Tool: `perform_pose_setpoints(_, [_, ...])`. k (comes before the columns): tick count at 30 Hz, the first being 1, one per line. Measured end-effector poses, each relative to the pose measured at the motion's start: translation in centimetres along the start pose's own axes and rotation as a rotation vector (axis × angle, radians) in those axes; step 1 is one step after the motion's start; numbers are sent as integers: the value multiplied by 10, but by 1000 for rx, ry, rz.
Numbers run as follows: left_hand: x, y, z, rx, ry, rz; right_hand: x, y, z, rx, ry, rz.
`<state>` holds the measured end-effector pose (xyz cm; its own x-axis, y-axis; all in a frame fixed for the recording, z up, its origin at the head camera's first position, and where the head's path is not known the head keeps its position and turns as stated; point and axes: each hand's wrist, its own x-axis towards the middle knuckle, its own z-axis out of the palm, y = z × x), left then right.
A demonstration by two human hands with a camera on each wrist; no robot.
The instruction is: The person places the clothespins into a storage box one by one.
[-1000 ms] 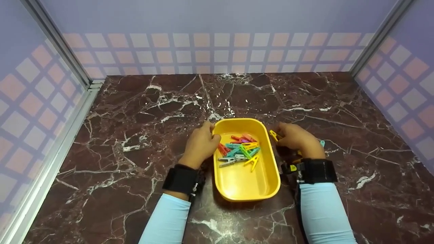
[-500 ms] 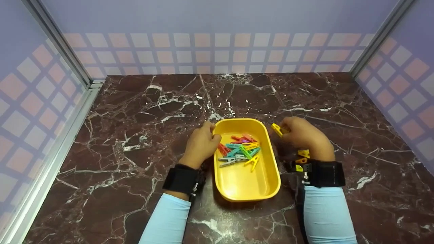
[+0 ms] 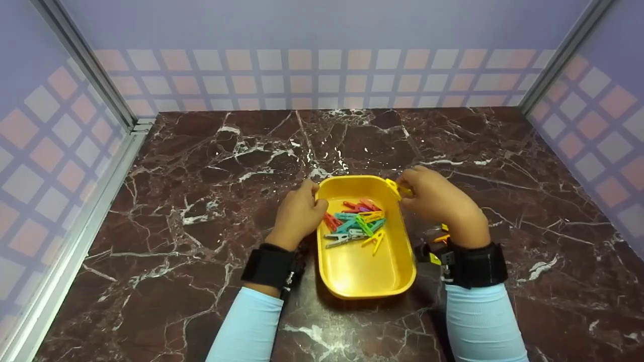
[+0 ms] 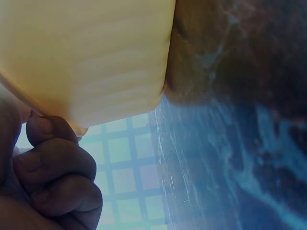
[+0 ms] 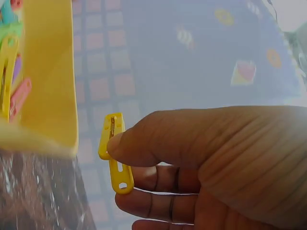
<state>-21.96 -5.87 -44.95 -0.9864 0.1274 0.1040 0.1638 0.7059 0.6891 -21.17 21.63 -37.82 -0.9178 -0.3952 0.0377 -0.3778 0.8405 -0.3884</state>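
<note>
A yellow plastic basin [image 3: 365, 274] stands on the marble-patterned table, with a pile of colored clothespins [image 3: 354, 218] in its far half. At the basin's left rim is my left hand [image 3: 298, 217], gripping the edge between thumb and curled fingers; the left wrist view shows those fingers [image 4: 64, 153] just outside the wall. My right hand [image 3: 436, 198] pinches a yellow clothespin [image 5: 115, 153] between thumb and fingers. In the head view this clothespin overlaps the far right corner of the rim; whether it touches the rim, I cannot tell.
Small yellow and orange pieces [image 3: 443, 235] lie on the table beside my right wrist, partly hidden by it. A tiled-pattern wall [image 3: 322, 75] closes off the back, and side panels [image 3: 593, 120] stand left and right.
My right hand, holding the yellow clothespin, first moved right and a little away, then came left to the basin's far right corner. The left hand and the basin have stayed put.
</note>
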Motion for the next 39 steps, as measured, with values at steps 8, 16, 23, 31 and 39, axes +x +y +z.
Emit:
perform_pose_setpoints(8, [0, 0, 0, 4, -5, -5, 4, -24, 14, -63, -32, -153])
perform_pose_setpoints(16, [0, 1, -1, -7, -11, -4, 14, -42, 31, -115, -140, -168])
perform_pose_setpoints(23, [0, 1, -1, -1, -15, -15, 19, -43, 42, -152, -176, -171])
perform_pose_setpoints(31, [0, 0, 0, 12, 0, -2, 24, -42, 50, -119, -163, -200])
perform_pose_setpoints(39, [0, 1, 0, 1, 9, 10, 22, -43, 46, -143, -181, -177])
